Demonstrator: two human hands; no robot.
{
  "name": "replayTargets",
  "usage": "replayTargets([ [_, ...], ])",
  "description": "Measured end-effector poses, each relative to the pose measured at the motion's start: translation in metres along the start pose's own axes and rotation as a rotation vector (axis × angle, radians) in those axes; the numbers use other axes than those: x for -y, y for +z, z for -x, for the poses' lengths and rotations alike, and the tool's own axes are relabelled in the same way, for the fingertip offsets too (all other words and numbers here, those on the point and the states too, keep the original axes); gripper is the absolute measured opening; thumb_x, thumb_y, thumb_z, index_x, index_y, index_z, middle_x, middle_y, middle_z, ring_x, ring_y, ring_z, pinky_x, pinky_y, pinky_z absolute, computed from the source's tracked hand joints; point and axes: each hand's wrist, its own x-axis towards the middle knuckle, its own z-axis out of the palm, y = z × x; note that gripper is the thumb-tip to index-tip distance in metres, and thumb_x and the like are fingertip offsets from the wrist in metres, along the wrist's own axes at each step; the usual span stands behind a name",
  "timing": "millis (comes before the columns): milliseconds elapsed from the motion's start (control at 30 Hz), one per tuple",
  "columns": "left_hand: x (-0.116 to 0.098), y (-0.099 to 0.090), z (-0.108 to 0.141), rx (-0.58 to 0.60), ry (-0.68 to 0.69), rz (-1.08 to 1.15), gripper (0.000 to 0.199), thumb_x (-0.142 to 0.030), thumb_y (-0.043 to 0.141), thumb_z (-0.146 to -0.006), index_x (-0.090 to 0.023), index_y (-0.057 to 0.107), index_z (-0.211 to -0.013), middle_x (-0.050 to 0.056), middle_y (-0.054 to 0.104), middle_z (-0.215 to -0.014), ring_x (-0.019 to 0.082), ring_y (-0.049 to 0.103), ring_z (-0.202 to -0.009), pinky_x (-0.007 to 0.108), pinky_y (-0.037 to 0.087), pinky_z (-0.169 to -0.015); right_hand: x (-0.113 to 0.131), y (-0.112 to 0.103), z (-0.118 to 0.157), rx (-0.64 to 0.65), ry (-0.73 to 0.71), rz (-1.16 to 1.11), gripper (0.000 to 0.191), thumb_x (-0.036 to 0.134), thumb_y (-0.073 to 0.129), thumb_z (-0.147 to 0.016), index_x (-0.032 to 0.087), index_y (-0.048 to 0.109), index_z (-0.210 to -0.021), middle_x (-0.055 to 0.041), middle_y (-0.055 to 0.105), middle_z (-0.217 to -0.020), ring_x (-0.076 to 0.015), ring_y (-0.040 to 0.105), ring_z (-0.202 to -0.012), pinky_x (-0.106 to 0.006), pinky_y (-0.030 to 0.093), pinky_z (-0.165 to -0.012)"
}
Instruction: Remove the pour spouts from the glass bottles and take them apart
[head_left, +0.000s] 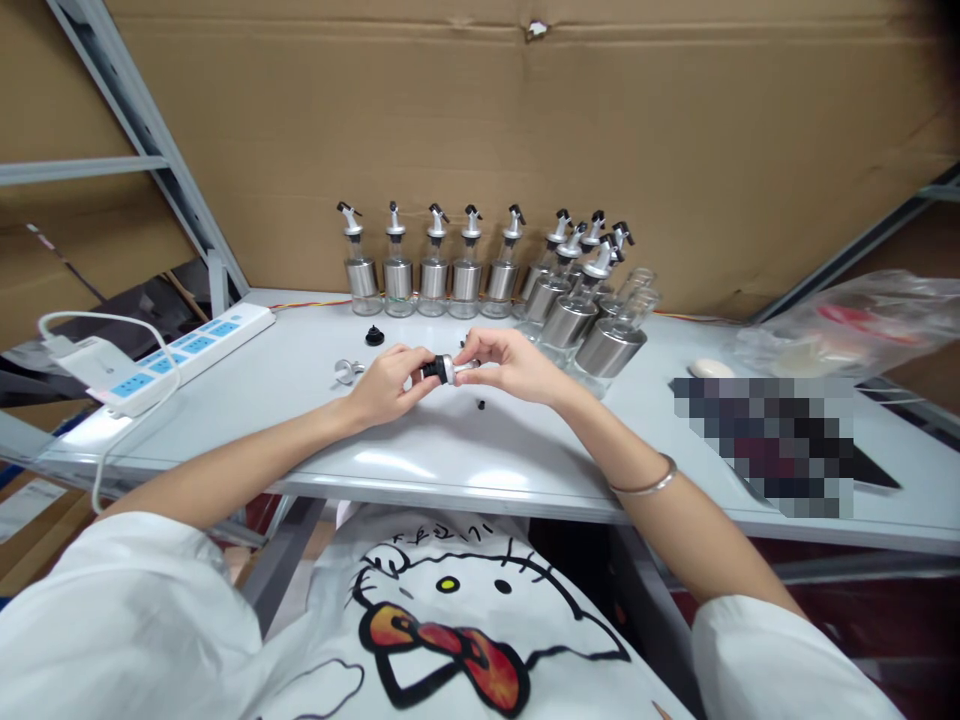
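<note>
Between my two hands, just above the table, is a bottle pourer spout [448,369] with a black stopper end and a silver collar. My left hand [394,382] is closed on the black end. The fingers of my right hand [510,365] pinch the silver spout end. On the table nearby lie a black ribbed stopper [374,336], a loose silver spout part [346,372] left of my left hand, and a tiny black piece [481,405] below my hands. Another small dark piece is mostly hidden behind my right fingers.
Several glass bottles with steel sleeves and pourers [434,280] line the back; more cluster at right, including bottles without pourers [613,342]. A power strip [195,350] with a white cable lies left. At right are a plastic bag [847,325], a white oval object [711,369] and a blurred dark item.
</note>
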Motion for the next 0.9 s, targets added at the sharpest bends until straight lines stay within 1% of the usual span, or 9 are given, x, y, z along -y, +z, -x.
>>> replayTargets([
  [133, -0.0019, -0.0003, -0.0005, -0.016, 0.051, -0.004, 0.019, -0.033, 0.045, -0.093, -0.017, 0.053, -0.089, 0.001, 0.062, -0.071, 0.014, 0.053, -0.06, 0.028, 0.044, -0.065, 0.002, 0.0002, 0.0006, 0.03, 0.062, -0.091, 0.022, 0.026, 0.075, -0.067, 0.017, 0.056, -0.075, -0.0003, 0.066, -0.068, -0.0129, 0.062, -0.067, -0.027, 0.046, -0.065],
  [267, -0.0029, -0.0004, -0.0007, -0.008, 0.057, -0.022, 0.019, -0.034, 0.045, -0.093, -0.017, 0.054, -0.088, 0.001, 0.062, -0.071, 0.013, 0.054, -0.059, 0.029, 0.044, -0.067, 0.0036, 0.0001, 0.0014, 0.045, 0.11, -0.079, 0.023, 0.031, 0.072, -0.072, 0.016, 0.055, -0.076, -0.0011, 0.068, -0.065, -0.0124, 0.063, -0.063, -0.026, 0.045, -0.061],
  [367, -0.0029, 0.0001, -0.0003, -0.016, 0.068, -0.038, 0.018, -0.033, 0.047, -0.092, -0.017, 0.054, -0.087, 0.0, 0.061, -0.069, 0.013, 0.053, -0.058, 0.028, 0.044, -0.067, 0.0048, 0.0001, 0.0023, 0.066, 0.146, -0.098, 0.025, 0.034, 0.071, -0.075, 0.017, 0.053, -0.076, -0.0017, 0.07, -0.064, -0.0135, 0.065, -0.063, -0.027, 0.046, -0.063],
  [533, -0.0019, 0.0007, -0.0004, -0.093, 0.161, -0.04, 0.012, -0.028, 0.05, -0.092, -0.017, 0.054, -0.088, -0.001, 0.061, -0.068, 0.011, 0.053, -0.054, 0.027, 0.043, -0.065, 0.0067, 0.0002, 0.0033, 0.108, 0.18, -0.114, 0.028, 0.038, 0.069, -0.076, 0.018, 0.051, -0.077, -0.0013, 0.07, -0.063, -0.015, 0.067, -0.063, -0.03, 0.049, -0.069],
  [667, -0.0004, -0.0008, -0.0018, -0.151, 0.205, -0.051, 0.009, -0.025, 0.05, -0.092, -0.017, 0.054, -0.091, -0.001, 0.063, -0.071, 0.01, 0.053, -0.053, 0.026, 0.043, -0.065, 0.0057, 0.0007, 0.0028, 0.222, 0.189, -0.05, 0.032, 0.047, 0.057, -0.085, 0.017, 0.054, -0.077, -0.002, 0.068, -0.059, -0.0146, 0.064, -0.062, -0.03, 0.047, -0.071],
  [733, 0.0007, -0.002, -0.0024, -0.166, 0.224, -0.049, 0.01, -0.026, 0.05, -0.092, -0.016, 0.055, -0.092, -0.001, 0.064, -0.072, 0.01, 0.053, -0.053, 0.026, 0.044, -0.064, 0.0042, 0.001, 0.0023, 0.257, 0.17, 0.004, 0.036, 0.05, 0.05, -0.088, 0.016, 0.055, -0.078, -0.001, 0.065, -0.056, -0.0136, 0.061, -0.06, -0.03, 0.045, -0.071],
  [800, 0.0019, -0.0031, -0.0027, -0.166, 0.239, -0.043, 0.014, -0.028, 0.049, -0.094, -0.016, 0.055, -0.094, 0.0, 0.065, -0.071, 0.01, 0.054, -0.053, 0.027, 0.043, -0.064, 0.0028, 0.0011, 0.002, 0.249, 0.137, 0.072, 0.036, 0.05, 0.047, -0.09, 0.016, 0.055, -0.08, 0.0008, 0.061, -0.054, -0.0128, 0.057, -0.059, -0.029, 0.043, -0.069],
  [900, 0.0041, -0.0041, -0.0022, -0.141, 0.187, -0.039, 0.025, -0.035, 0.044, -0.096, -0.015, 0.057, -0.099, 0.001, 0.065, -0.071, 0.012, 0.055, -0.056, 0.028, 0.044, -0.064, 0.0026, 0.0017, 0.0021, 0.219, 0.101, 0.172, 0.034, 0.047, 0.045, -0.091, 0.016, 0.055, -0.083, 0.0036, 0.055, -0.052, -0.0112, 0.051, -0.055, -0.026, 0.039, -0.064],
])
